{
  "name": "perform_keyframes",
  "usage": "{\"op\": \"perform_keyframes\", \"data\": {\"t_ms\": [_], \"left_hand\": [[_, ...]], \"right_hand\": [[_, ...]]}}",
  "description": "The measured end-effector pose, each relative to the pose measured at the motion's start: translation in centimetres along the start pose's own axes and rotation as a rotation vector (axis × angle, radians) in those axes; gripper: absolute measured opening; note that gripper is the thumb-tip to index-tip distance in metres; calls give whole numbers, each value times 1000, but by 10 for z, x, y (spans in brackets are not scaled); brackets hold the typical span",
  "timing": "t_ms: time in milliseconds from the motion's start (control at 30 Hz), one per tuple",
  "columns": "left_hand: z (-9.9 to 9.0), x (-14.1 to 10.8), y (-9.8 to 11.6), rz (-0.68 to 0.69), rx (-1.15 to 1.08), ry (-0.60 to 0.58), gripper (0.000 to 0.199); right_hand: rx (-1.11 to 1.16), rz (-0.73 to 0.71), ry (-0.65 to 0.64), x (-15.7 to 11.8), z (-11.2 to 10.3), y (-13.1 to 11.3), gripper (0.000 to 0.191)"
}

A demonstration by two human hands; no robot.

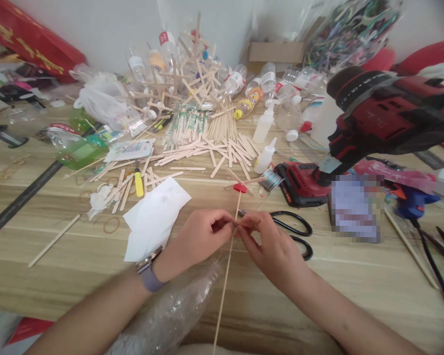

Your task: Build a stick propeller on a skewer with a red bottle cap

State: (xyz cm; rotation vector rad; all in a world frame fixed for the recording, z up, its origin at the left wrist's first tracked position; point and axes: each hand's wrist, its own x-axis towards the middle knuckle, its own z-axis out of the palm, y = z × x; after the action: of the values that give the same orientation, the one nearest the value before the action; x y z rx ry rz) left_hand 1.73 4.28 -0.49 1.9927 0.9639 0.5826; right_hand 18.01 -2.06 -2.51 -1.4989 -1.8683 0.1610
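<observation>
A thin bamboo skewer [225, 281] runs up from the bottom edge between my hands. At its far end sits a red bottle cap [240, 188], with flat craft sticks [257, 181] crossing behind it. My left hand [203, 235], with a watch on its wrist, pinches at the skewer just below the cap. Thumb and fingertips of my right hand [272, 244] are closed at the same spot from the other side. Any fine thread between the fingertips is too small to make out. Black-handled scissors [294, 223] lie partly hidden behind my right hand.
A red and black cordless drill [385, 113] stands at right, near a blue glue gun [414, 199]. Folded white paper [157, 217] lies left of my hands. Craft sticks, skewers and plastic bottles [268, 81] crowd the back. A clear plastic bottle [173, 310] is at the front edge.
</observation>
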Motion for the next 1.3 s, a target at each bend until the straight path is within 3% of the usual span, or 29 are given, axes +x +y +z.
{"op": "perform_keyframes", "data": {"t_ms": [167, 367, 1100, 1300], "left_hand": [[-2, 1, -3, -50, -58, -53, 18], [-3, 1, -6, -10, -83, -48, 16], [-6, 4, -3, 80, -1, -81, 9], [-4, 3, -3, 85, 60, -37, 6]], "right_hand": [[48, 42, -22, 1, -1, -1, 7], [45, 27, -24, 1, -1, 0, 8], [123, 29, -20, 4, -1, -1, 11], [119, 40, -32, 3, 1, -1, 11]]}}
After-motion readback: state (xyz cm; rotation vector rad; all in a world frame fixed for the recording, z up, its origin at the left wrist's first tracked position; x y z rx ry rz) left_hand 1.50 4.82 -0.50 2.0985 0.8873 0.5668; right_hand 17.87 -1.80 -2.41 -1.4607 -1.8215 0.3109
